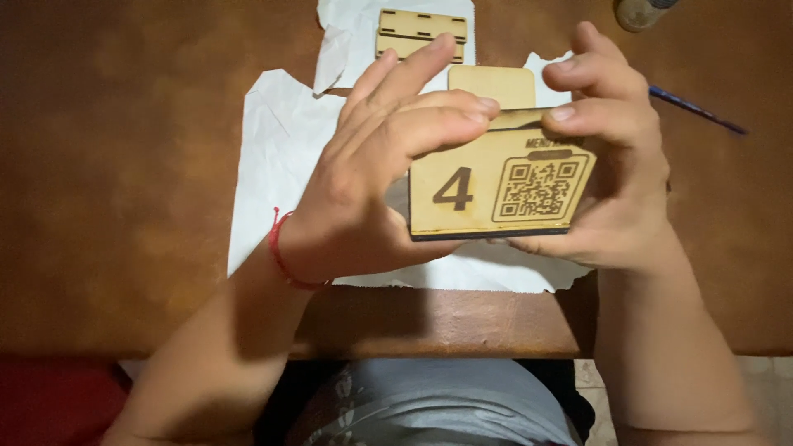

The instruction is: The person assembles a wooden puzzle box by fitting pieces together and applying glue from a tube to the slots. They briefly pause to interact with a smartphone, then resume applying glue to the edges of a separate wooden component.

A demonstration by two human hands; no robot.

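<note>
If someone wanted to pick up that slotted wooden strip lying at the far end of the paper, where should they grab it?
Probably across its two long edges, near the middle, coming straight down from above. The slotted wooden strip lies flat on the white paper, long and narrow, so its short width suits a pinch. Nothing rests on it; both the left hand and right hand are busy holding the engraved wooden plaque.

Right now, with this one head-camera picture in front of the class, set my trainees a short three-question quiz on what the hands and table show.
1. True or false: both hands grip the engraved wooden panel.
2. Which wrist wears the red string bracelet: left or right?
3. What lies under the spare slotted wooden piece on the brown table?

Key
1. True: the left hand and right hand hold it at opposite sides.
2. Left.
3. Torn white paper.
</note>
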